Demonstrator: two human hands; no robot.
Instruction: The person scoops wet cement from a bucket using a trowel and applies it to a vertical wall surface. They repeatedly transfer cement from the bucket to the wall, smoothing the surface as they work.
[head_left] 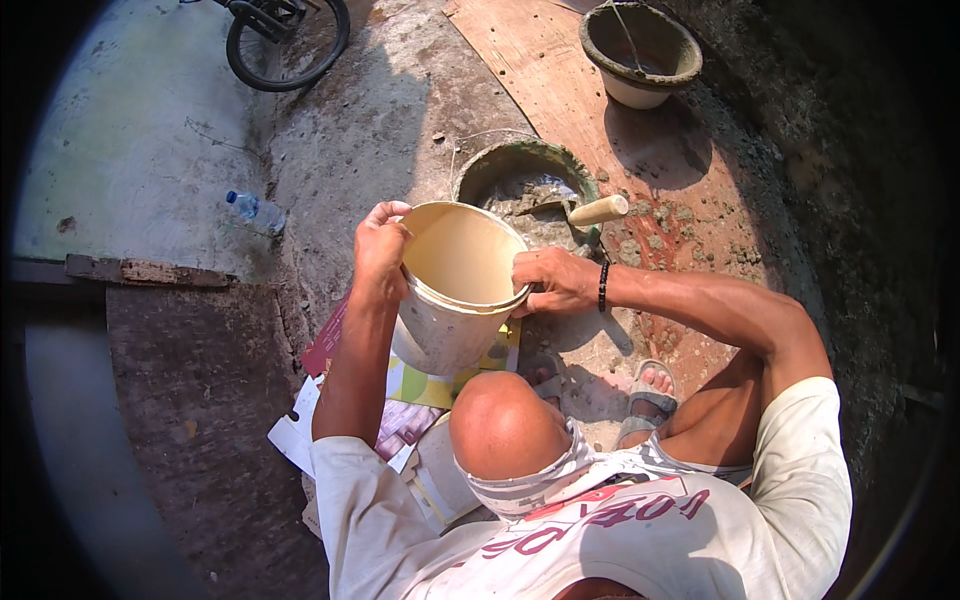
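A cream plastic bucket, tilted with its mouth away from me, is held between both hands above my knee. My left hand grips its left rim, fingers curled over the edge. On the right side of the rim, my right hand is closed, thumb and fingers pinching the edge. The bucket's visible inside wall is bare and yellowish. Just beyond it stands a dark bucket with wet grey mortar in it. A trowel with a wooden handle rests there, its handle sticking out over the right rim.
Farther off, a mortar-stained basin stands on a plywood sheet. A water bottle lies by the wall at left, below a bicycle wheel. Flattened cardboard lies under the held bucket. Mortar splashes dot the ground at right.
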